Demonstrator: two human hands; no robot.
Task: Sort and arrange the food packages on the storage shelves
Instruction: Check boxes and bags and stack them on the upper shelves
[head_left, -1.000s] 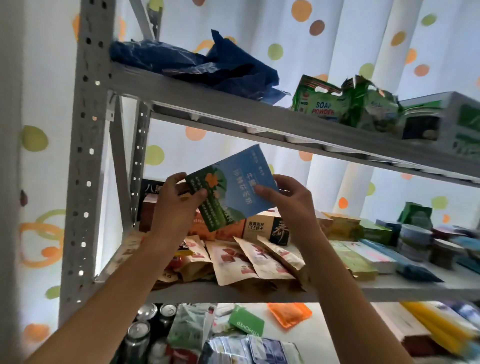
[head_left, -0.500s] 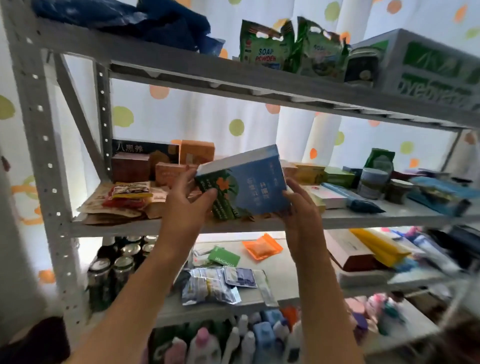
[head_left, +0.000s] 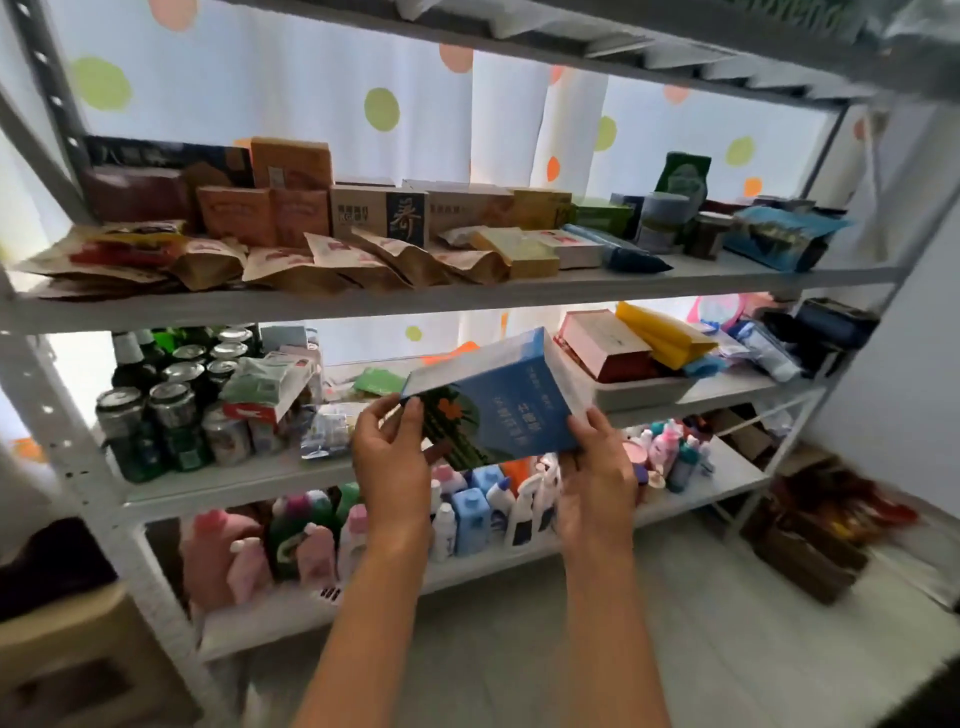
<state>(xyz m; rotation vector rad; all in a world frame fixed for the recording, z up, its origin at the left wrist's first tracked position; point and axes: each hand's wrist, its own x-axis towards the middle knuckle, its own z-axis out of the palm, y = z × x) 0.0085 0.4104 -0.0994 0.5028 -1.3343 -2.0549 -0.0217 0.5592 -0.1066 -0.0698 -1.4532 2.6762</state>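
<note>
I hold a blue box with a green corner and an orange flower (head_left: 498, 405) in both hands, in front of the middle shelf (head_left: 249, 483). My left hand (head_left: 389, 457) grips its left edge, thumb on the front. My right hand (head_left: 597, 478) holds its lower right corner from below. The box is tilted, its top edge toward the shelf. The upper shelf (head_left: 467, 296) carries brown paper pouches (head_left: 332, 260) in front and cardboard boxes (head_left: 384, 215) behind.
Drink cans and bottles (head_left: 171, 400) fill the middle shelf's left end; a red box (head_left: 602, 343) and a yellow packet (head_left: 665, 332) lie on a white tray (head_left: 639, 389) at its right. Cleaning bottles (head_left: 478, 509) stand on the bottom shelf. Dark crates (head_left: 815, 540) sit on the floor, right.
The box came down from in front of the upper shelf to the level of the middle shelf, still in both hands. My view has tilted downward, showing the lower shelves and floor.
</note>
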